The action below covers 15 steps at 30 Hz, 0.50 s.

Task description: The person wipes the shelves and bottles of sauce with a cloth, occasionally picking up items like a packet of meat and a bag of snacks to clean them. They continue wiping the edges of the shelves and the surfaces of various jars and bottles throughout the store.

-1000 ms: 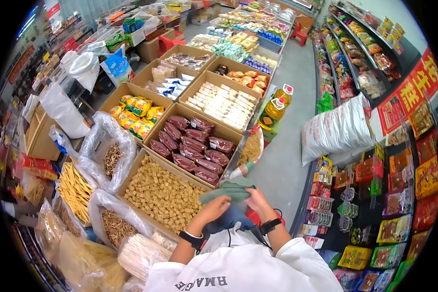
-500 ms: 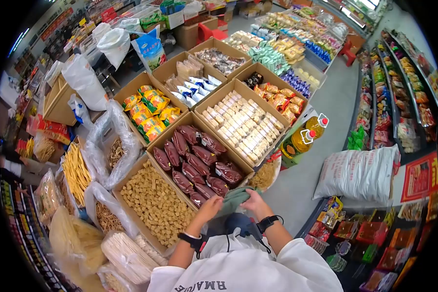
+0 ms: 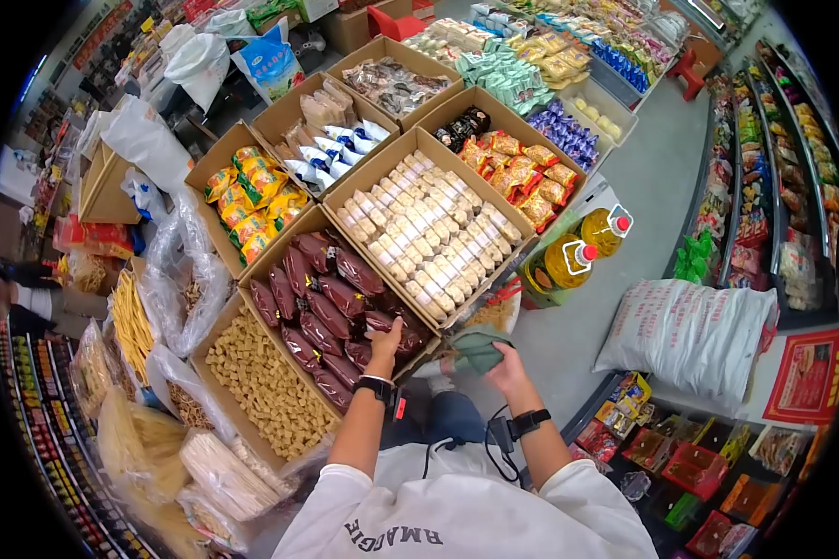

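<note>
My left hand (image 3: 384, 343) reaches over the near right corner of a cardboard box of dark maroon packets (image 3: 324, 317), its fingers on or just above a packet. Whether it grips one is hard to see. My right hand (image 3: 507, 369) holds a folded grey-green cloth (image 3: 480, 348) to the right of that box, in front of my legs. Behind the cloth stands a box of pale wrapped bars in rows (image 3: 429, 224). Left of the maroon packets, small tan cubes (image 3: 268, 391) fill another box.
Two oil bottles (image 3: 557, 267) with red caps stand right of the boxes. A large white sack (image 3: 688, 337) lies farther right, beside snack shelves (image 3: 746, 186). Plastic bags of dried goods (image 3: 224, 473) stand at the left. A red stool (image 3: 686, 74) is at the back right.
My left hand has let go of the cloth and moved up to the maroon packets. My right hand still has the cloth. The view has shifted, and the boxes appear farther left.
</note>
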{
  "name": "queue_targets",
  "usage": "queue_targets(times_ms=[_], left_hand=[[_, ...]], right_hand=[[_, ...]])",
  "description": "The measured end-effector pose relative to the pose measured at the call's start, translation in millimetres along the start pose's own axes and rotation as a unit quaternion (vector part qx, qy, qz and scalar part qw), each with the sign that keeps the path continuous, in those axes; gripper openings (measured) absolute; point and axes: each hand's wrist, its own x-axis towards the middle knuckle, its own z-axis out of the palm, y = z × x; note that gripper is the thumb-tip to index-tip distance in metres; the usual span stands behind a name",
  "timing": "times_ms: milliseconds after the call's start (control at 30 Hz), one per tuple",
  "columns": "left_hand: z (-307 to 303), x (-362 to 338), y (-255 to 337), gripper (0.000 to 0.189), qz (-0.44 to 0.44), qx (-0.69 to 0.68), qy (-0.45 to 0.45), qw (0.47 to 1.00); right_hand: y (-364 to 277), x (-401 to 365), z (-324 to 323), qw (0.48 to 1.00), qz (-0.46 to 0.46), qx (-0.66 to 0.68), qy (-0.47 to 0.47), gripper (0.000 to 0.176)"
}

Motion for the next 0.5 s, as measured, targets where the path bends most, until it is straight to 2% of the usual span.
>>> queue_targets(times_ms=[33,133,200,267,300,333,367,400,433,500], left_hand=[[4.1,7.2,-2.7,0.118,0.001,0.004,0.047,0.999],[9.9,22.8,-17.9,0.121,0.042,0.056,0.082,0.994],[9.0,28.4,-22.3,0.114,0.057,0.062,0.112,0.99],[4.6,25.8,-19.8,0.11,0.056,0.041,0.075,0.995],[8.9,32.7,-21.7,0.09,0.027,0.01,0.107,0.994],[2.3,31.4,-23.2,0.09,0.028,0.009,0.107,0.994],[-12.0,28.6,-22.0,0.08,0.008,-0.081,0.033,0.996],[-27.4,26.3,-20.1,0.071,-0.01,-0.172,-0.037,0.984],[-44.9,-12.4,1.8,0.059,-0.016,-0.201,-0.054,0.978],[-79.5,-34.5,-0.5,0.059,0.013,-0.256,-0.147,0.955]], right_hand=[[-6.0,-2.3,-2.1,1.0,-0.013,0.005,0.007,0.033],[-16.0,-19.8,8.2,0.998,-0.046,0.003,0.031,0.034],[-17.8,-23.1,9.6,0.997,-0.066,-0.003,0.046,0.034],[-14.0,-25.0,2.1,0.998,-0.063,-0.01,0.019,0.032],[-13.0,-26.8,-2.3,0.998,-0.065,-0.01,0.019,0.032],[-12.6,-33.1,-0.4,0.993,-0.11,-0.036,0.03,0.031],[-13.2,-40.0,8.5,0.985,-0.153,-0.063,0.038,0.03],[-15.5,-48.0,17.8,0.986,-0.149,-0.066,0.03,0.03],[-19.0,-64.5,34.5,0.976,-0.201,-0.071,0.035,0.03],[-19.0,-84.1,67.2,0.953,-0.289,-0.082,0.044,0.03]])
